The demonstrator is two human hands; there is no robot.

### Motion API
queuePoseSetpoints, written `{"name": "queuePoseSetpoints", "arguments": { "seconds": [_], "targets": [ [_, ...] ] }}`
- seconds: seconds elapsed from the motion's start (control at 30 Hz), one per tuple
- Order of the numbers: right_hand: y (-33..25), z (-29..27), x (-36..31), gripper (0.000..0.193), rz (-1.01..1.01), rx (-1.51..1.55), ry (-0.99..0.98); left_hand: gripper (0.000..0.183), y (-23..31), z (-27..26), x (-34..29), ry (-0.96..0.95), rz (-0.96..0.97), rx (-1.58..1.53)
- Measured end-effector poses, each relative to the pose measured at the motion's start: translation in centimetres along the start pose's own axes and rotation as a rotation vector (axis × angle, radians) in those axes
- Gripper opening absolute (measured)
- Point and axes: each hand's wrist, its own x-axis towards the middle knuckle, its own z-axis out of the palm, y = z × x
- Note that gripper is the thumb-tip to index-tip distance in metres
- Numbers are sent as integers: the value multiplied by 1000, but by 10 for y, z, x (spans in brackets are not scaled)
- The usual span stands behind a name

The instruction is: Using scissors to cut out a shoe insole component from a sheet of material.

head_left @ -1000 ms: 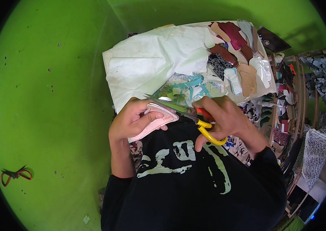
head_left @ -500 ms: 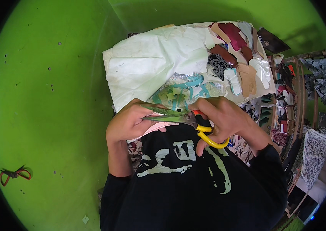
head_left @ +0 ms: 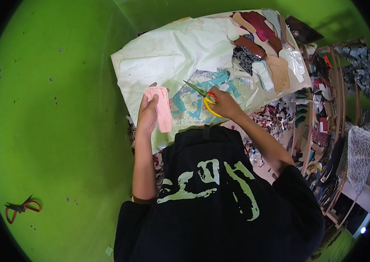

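My left hand (head_left: 147, 114) is closed on a pink insole (head_left: 162, 109), thumb across its face, held over the near left part of the table. Faint red print runs along the insole. In my right hand (head_left: 223, 105) is a pair of scissors (head_left: 202, 93) with one yellow and one red handle; the blades point to the far left and look nearly closed. The scissors and the insole are apart. Beneath them, teal and pale offcuts (head_left: 193, 107) lie scattered on the table.
White sheet material (head_left: 163, 56) covers the table's left part. Cut sole shapes in brown, tan and maroon (head_left: 261, 26) lie at its far right, with a white-and-teal insole (head_left: 262, 75). Shelves of scraps (head_left: 324, 113) stand to the right. Red-handled scissors (head_left: 22, 208) hang on the green wall.
Both hands have moved away from my body, out over the table, and drawn apart. The scissors' blades have left the pink insole, which now shows its face.
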Motion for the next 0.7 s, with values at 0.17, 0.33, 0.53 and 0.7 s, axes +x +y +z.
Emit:
{"name": "queuePoseSetpoints", "arguments": {
  "seconds": [0.17,0.33,0.53,0.7],
  "targets": [
    [51,99,7,49,9,-77,114,49,-42,-41,-9,-32,-124,-430],
    [48,130,-8,54,27,-266,269,53,-59,-54,-16,-86,-287,-620],
    [-18,138,-15,37,-8,133,287,64,-69,-51,-29,-55,-233,-829],
    [-48,142,-25,28,263,642,116,67,-82,-48,-23,-139,-282,-821]
  ]
}}
